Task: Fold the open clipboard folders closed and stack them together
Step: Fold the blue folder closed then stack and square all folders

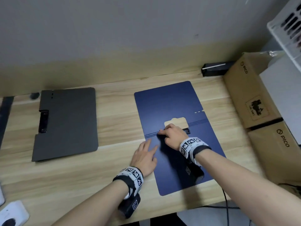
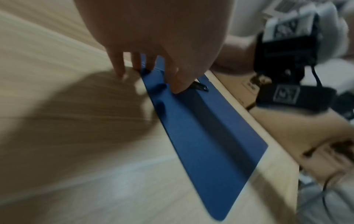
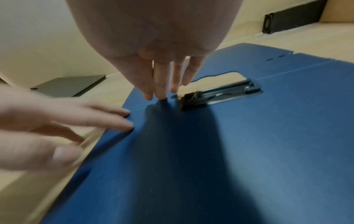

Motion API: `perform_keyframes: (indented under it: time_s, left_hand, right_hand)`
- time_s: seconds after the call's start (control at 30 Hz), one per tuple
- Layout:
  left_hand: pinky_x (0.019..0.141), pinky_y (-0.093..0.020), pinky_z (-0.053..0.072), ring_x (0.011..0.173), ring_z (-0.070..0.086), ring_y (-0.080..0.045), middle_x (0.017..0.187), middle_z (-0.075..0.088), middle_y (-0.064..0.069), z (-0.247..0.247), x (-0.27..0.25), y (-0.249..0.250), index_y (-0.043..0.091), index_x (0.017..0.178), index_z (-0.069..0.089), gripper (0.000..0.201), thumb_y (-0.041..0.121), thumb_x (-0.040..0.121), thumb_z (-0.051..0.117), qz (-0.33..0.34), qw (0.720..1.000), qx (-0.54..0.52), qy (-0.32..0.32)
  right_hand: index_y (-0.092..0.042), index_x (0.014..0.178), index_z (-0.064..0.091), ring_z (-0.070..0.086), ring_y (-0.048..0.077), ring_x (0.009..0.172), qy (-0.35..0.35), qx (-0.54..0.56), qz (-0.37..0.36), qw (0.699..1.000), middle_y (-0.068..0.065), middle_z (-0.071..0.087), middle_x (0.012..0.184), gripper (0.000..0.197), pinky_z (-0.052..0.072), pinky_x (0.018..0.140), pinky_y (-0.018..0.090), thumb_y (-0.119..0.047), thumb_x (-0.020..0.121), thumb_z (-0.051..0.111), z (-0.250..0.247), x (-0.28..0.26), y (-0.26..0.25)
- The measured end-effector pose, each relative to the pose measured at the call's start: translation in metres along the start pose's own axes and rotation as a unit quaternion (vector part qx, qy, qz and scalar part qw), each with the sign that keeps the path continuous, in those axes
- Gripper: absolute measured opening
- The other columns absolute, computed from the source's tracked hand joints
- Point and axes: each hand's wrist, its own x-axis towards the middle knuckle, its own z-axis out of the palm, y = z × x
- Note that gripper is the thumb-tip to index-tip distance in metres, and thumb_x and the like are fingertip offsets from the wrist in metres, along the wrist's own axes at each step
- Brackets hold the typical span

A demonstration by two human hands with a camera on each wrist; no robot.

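A dark blue clipboard folder point(image 1: 164, 103) lies opened out flat on the wooden table point(image 1: 114, 111), right of centre, its black clip point(image 1: 187, 131) at the fold line. My right hand point(image 1: 162, 132) has straight fingers point(image 3: 162, 91) pointing down, the tips pressing on the crease just left of the clip point(image 3: 220, 94). My left hand point(image 1: 146, 152) lies flat at the left edge of the near panel point(image 2: 201, 136), fingers point(image 2: 153, 68) straight and touching that edge. A grey clipboard folder point(image 1: 68, 121) lies closed on the left, apart from both hands.
Two PICO cardboard boxes point(image 1: 250, 95) line the table's right side, with a black box point(image 1: 215, 68) by the wall and a white crate point(image 1: 288, 26) above. A black cable point(image 1: 226, 203) hangs over the front edge. A white object point(image 1: 11, 214) sits at the bottom left.
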Motion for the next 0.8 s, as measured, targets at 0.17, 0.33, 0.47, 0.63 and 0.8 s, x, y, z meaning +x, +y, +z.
perform_keyframes:
  time_s: [0.17, 0.33, 0.47, 0.63, 0.8]
  left_hand:
    - [0.114, -0.045, 0.026, 0.15, 0.011, -0.026, 0.166, 0.003, 0.001, -0.005, -0.01, -0.011, 0.031, 0.153, 0.026, 0.059, 0.028, 0.095, 0.036, 0.023, 0.992, 0.122, -0.016]
    - [0.116, -0.044, 0.023, 0.151, 0.01, -0.025, 0.166, 0.005, 0.002, -0.015, -0.01, -0.016, 0.031, 0.153, 0.028, 0.06, 0.026, 0.094, 0.038, 0.011, 0.99, 0.134, -0.034]
    - [0.115, -0.049, 0.025, 0.151, 0.01, -0.025, 0.167, 0.001, -0.003, -0.022, -0.004, -0.011, 0.022, 0.154, 0.026, 0.063, 0.025, 0.093, 0.04, -0.016, 0.98, 0.194, -0.039]
    - [0.115, -0.052, 0.025, 0.152, 0.005, -0.027, 0.166, 0.0, -0.009, -0.04, 0.022, -0.018, 0.014, 0.155, 0.022, 0.068, 0.035, 0.093, 0.041, -0.089, 0.974, 0.208, -0.027]
    - [0.114, -0.055, 0.022, 0.153, -0.003, -0.027, 0.166, -0.009, -0.01, -0.058, 0.055, -0.019, 0.015, 0.157, 0.012, 0.085, 0.064, 0.092, 0.036, -0.138, 0.973, 0.185, -0.015]
  right_hand:
    - [-0.014, 0.138, 0.042, 0.029, 0.03, 0.143, 0.003, -0.056, -0.004, 0.998, 0.007, 0.032, 0.156, 0.052, 0.034, 0.112, 0.041, -0.01, 0.087, 0.045, -0.026, 0.012, 0.034]
    - [-0.017, 0.124, 0.042, 0.024, 0.029, 0.148, -0.035, -0.086, 0.008, 0.996, 0.004, 0.024, 0.161, 0.037, 0.035, 0.112, 0.046, -0.012, 0.087, 0.041, -0.035, 0.005, 0.059]
    - [-0.014, 0.129, 0.043, 0.041, 0.034, 0.135, -0.023, -0.067, 0.033, 0.997, 0.013, 0.045, 0.145, 0.048, 0.042, 0.104, 0.044, -0.01, 0.081, 0.044, -0.034, 0.003, 0.058]
    - [-0.022, 0.122, 0.05, 0.059, 0.038, 0.104, 0.0, -0.07, 0.064, 0.995, 0.014, 0.061, 0.113, 0.041, 0.047, 0.082, 0.038, -0.03, 0.082, 0.052, -0.03, -0.011, 0.065]
    - [-0.031, 0.11, 0.065, 0.063, 0.032, 0.102, -0.031, -0.06, 0.013, 0.998, 0.005, 0.07, 0.107, 0.031, 0.05, 0.076, 0.034, -0.028, 0.082, 0.053, -0.011, -0.04, 0.064]
